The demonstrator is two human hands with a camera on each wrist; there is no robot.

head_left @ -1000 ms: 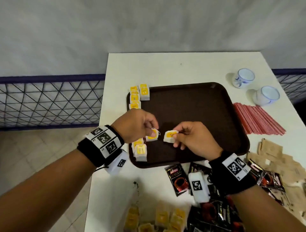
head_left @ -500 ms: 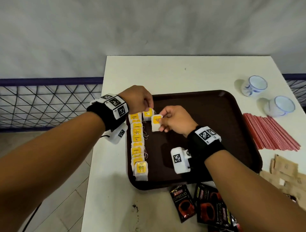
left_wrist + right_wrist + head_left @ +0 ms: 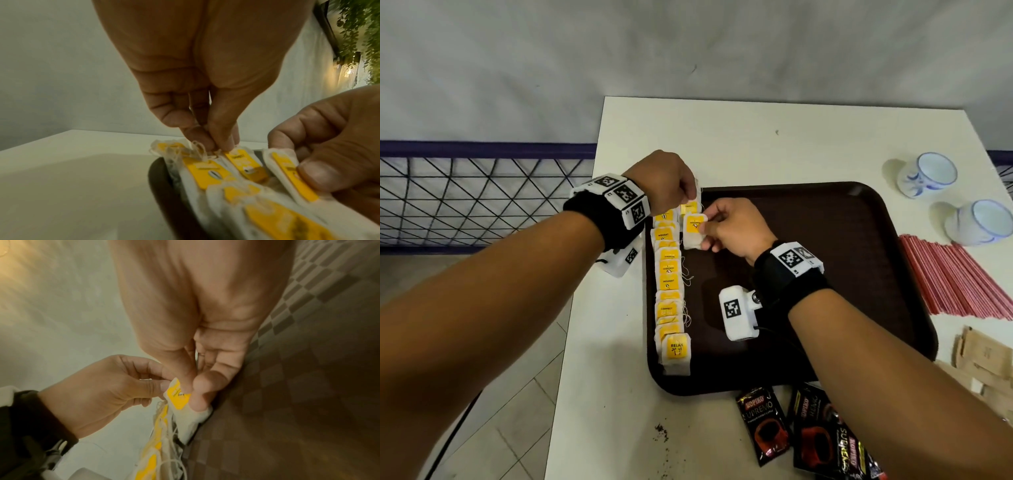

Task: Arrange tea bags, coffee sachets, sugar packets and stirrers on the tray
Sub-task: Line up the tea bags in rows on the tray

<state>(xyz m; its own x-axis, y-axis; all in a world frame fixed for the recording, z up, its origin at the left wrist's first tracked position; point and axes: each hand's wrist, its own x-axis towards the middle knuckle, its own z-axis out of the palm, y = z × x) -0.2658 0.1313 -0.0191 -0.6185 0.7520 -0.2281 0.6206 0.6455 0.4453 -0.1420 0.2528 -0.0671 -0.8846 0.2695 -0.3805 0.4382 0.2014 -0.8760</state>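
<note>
A dark brown tray (image 3: 859,274) lies on the white table. A column of white tea bags with yellow tags (image 3: 669,284) runs along its left edge. At the column's far end my left hand (image 3: 688,195) pinches the top of a tea bag (image 3: 244,164) that stands at the tray's far left corner. Just right of it my right hand (image 3: 705,228) pinches another tea bag (image 3: 693,231) by its yellow tag (image 3: 177,398), held close above the tray beside the column.
Black coffee sachets (image 3: 811,431) lie on the table in front of the tray. Red stirrers (image 3: 955,277) and brown sugar packets (image 3: 983,366) lie to the right. Two white and blue cups (image 3: 928,174) stand at the far right. The table's left edge runs close to the tray.
Both hands carried their tea bags from the near middle of the tray to the far end of the column. The column is now longer and uncovered.
</note>
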